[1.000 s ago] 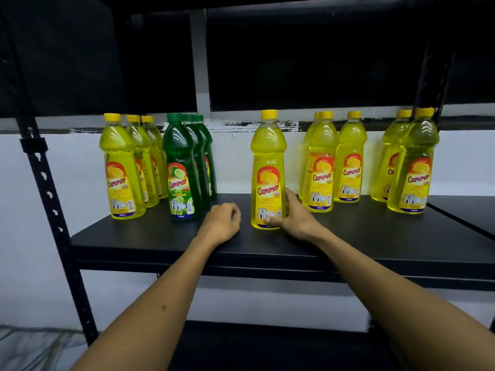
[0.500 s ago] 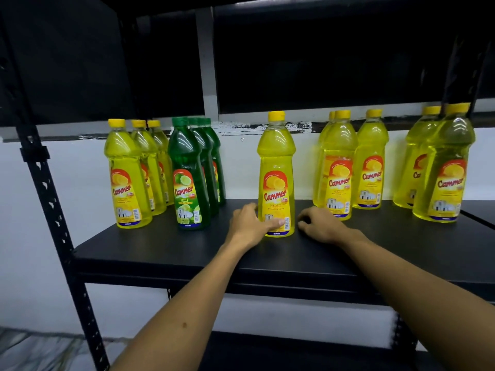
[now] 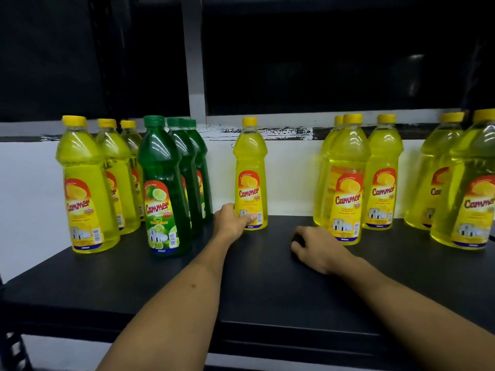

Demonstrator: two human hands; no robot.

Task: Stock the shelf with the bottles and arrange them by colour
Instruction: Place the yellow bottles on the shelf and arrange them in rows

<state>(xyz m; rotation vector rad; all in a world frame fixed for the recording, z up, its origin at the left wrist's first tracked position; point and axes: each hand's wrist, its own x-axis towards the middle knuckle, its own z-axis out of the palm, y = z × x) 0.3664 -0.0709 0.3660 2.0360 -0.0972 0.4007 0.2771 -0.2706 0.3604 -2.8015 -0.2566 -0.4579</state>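
Looks like a shop stockroom or storage area. Black metal shelf (image 3: 267, 290) across the lower half of the frame, with a perforated bolt-type upright (image 3: 16, 352) at lower left. Many identical "Cammer" dish-liquid bottles standing in rows: yellow bottles (image 3: 85, 188) at left, green bottles (image 3: 163, 188) beside them, more yellow at right. Plain white wall (image 3: 292, 178) behind, with chipped paint along its top edge; dark panels (image 3: 334, 54) above.
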